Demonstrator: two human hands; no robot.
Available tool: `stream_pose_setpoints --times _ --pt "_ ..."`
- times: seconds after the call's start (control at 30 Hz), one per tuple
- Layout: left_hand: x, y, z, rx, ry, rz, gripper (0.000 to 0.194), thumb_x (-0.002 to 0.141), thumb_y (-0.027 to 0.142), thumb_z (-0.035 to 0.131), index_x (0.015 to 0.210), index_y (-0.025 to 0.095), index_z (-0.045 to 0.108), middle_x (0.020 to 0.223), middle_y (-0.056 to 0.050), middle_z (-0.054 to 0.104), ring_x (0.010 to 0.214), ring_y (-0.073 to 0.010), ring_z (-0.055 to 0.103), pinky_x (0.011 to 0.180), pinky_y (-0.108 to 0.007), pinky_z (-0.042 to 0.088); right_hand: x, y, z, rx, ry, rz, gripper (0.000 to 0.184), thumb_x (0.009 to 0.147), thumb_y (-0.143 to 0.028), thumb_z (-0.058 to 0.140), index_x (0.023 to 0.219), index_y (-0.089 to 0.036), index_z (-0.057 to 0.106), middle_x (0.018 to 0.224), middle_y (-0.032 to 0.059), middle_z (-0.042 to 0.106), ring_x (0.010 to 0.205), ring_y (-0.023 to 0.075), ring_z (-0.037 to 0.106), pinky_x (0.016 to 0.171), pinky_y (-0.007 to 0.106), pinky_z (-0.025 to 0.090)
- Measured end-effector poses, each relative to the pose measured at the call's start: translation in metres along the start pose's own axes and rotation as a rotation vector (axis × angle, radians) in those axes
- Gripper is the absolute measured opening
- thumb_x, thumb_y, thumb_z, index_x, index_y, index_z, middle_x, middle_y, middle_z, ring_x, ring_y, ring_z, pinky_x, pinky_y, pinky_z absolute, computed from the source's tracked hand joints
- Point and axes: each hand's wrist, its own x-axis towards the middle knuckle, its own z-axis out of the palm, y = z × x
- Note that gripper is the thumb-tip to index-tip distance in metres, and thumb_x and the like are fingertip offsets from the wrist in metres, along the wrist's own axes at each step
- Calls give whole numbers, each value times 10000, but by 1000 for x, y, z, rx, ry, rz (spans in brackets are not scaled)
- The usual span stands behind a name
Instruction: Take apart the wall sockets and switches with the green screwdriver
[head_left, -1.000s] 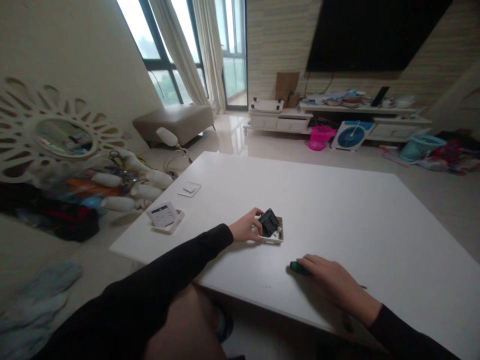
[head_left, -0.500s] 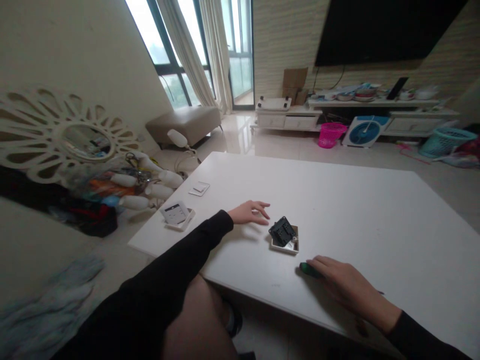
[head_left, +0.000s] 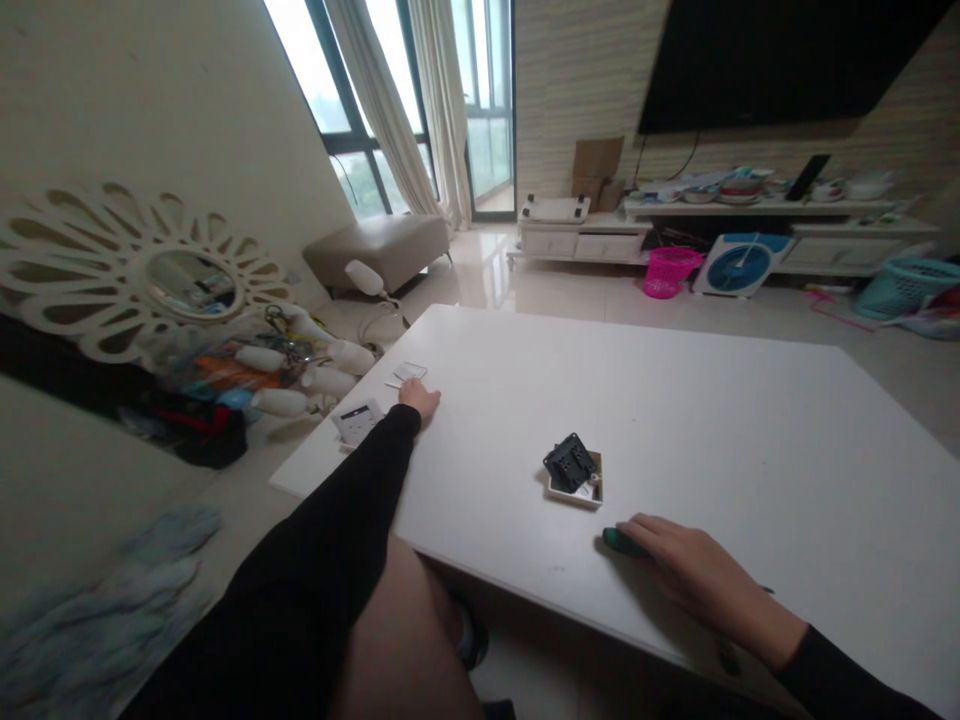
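My left hand (head_left: 420,398) reaches to the far left of the table, its fingers at the near edge of a small flat white frame (head_left: 411,371). The thumb stands apart from the fingers; whether they touch the frame I cannot tell. My right hand (head_left: 679,565) is closed around a screwdriver (head_left: 626,543) with a green and black handle, near the table's front edge. Ahead and left of it, a black socket module (head_left: 570,463) leans tilted in a shallow white box (head_left: 577,499). Partly behind my left sleeve, a white socket panel (head_left: 356,421) rests tilted on another white box.
The white table (head_left: 697,420) spans the middle. Beyond its left edge are lamp shades (head_left: 281,402) and a petal-framed mirror (head_left: 191,283). A bench (head_left: 379,250), a pink basket (head_left: 671,272) and a fan (head_left: 739,267) stand on the floor farther back.
My left hand has let go of the black socket module and moved left to the flat white frame. The right hand stays closed around the screwdriver. The view has shifted slightly.
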Motion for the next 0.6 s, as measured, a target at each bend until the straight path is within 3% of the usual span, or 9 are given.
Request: stream_pose_setpoints --times 0.33,0.5,0.6 --pt "-13 18 -4 77 -84 68 418 1007 396 671 1352 168 615 1362 -121 636 1176 -262 664 986 -487 594 1 -1 -2 24 -28 9 480 818 36 487 1172 -245 647 1075 75 744 931 232 727 771 322 532" --pt "-33 42 -7 89 -177 204 417 1005 400 670 1345 164 617 1363 -126 636 1196 -273 654 1001 -499 582 1 -4 -5 9 -39 26 454 827 37 492 1150 -241 650 1039 67 739 904 223 713 753 314 508" --pt "-56 64 -7 74 -264 339 449 969 343 677 1354 125 597 1376 -192 625 1293 -338 603 1062 -514 523 2 -6 -7 -8 -64 28 464 802 47 489 1147 -224 642 1031 68 728 894 221 700 739 312 483"
